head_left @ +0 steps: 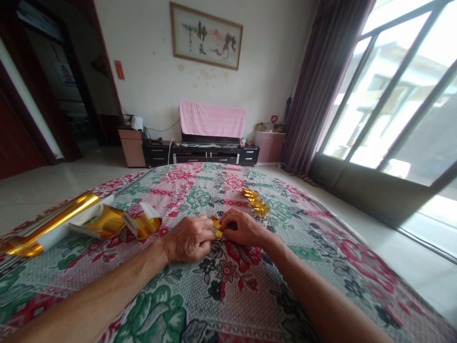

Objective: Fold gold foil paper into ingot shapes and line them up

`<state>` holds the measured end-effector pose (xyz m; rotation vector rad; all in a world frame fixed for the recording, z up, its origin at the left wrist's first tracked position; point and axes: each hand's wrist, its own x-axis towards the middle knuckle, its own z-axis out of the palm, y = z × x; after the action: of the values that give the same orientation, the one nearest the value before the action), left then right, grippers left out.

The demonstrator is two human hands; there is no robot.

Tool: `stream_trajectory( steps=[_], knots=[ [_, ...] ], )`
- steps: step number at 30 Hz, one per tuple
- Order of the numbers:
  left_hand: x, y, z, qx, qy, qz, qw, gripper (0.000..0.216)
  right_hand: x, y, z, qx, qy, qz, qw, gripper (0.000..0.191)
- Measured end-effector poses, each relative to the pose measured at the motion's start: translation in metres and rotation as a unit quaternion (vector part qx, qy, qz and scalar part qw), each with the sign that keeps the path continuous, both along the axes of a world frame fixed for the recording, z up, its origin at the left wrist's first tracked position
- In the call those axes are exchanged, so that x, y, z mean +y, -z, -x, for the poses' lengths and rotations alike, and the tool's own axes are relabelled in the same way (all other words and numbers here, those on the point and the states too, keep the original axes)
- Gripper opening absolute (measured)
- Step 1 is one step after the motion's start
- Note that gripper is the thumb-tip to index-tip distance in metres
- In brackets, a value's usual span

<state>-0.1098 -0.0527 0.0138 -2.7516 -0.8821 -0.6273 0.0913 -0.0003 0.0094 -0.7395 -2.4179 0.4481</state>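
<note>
Two bare forearms [107,283] stretched over red-and-green flowered cloth [207,328] — the left hand [191,237] and the right hand [244,227] both pinched one small piece of shiny gold paper [217,229] between them.

2 bare forearms [114,283] angle inward. The left hand [191,237] is curled knuckles-up, its fingertip grip hard to make out; just beside it, the right hand [244,228] bends thumb and fingers together.

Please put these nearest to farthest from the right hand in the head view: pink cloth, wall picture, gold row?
From the right hand:
1. Gold row: just beyond it.
2. Pink cloth: across the room.
3. Wall picture: higher, behind.
</note>
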Motion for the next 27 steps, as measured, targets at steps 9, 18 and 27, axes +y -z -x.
stream_trajectory(
  steps=[9,18,27],
  knots=[
    [0.012,0.005,0.003,-0.279,-0.132,0.009,0.951,0.019,-0.003,-0.004,-0.001,0.03,-0.027,-0.026,0.999,0.021],
    [0.01,0.009,-0.001,-0.175,-0.054,0.031,0.983,0.011,0.002,0.002,-0.003,0.048,-0.057,-0.036,0.997,0.028],
    [0.012,0.009,-0.001,-0.139,-0.01,0.051,0.989,0.015,-0.006,-0.002,-0.004,0.038,-0.054,-0.028,0.997,0.026]
  ],
)
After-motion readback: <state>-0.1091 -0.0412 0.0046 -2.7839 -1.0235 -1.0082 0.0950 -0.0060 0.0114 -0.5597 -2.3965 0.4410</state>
